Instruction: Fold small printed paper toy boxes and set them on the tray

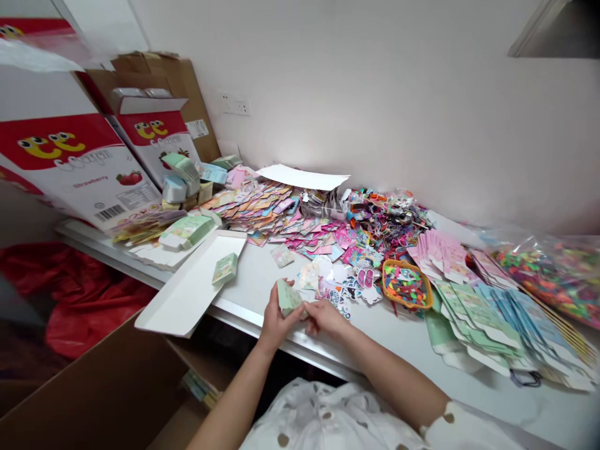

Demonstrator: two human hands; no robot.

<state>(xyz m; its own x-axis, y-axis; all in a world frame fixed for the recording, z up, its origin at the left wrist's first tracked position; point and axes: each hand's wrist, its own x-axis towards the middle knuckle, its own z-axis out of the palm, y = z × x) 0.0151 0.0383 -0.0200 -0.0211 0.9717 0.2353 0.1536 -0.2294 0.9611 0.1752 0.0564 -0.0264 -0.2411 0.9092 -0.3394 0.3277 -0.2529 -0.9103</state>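
Just over the table's front edge, my left hand (274, 322) is wrapped round a small pale green printed box (287, 297). The fingers of my right hand (323, 315) are closed at the box's lower right corner, pinching there; whether they hold a flap is too small to see. A similar green box (225, 269) rests on a white cardboard flap (192, 284) to the left. Beyond my hands lie a small printed card (282, 255) and loose die-cut stickers (349, 290). An orange basket (427, 294) of small colourful pieces sits to the right.
Flat green cartons (478, 315) and blue cartons (520, 312) fan out at the right, beside a clear bag (553, 275) of bright pieces. Heaped cards (262, 203) line the wall. Large red-and-white boxes (70, 150) stand left; an open brown carton (103, 381) sits below the table edge.
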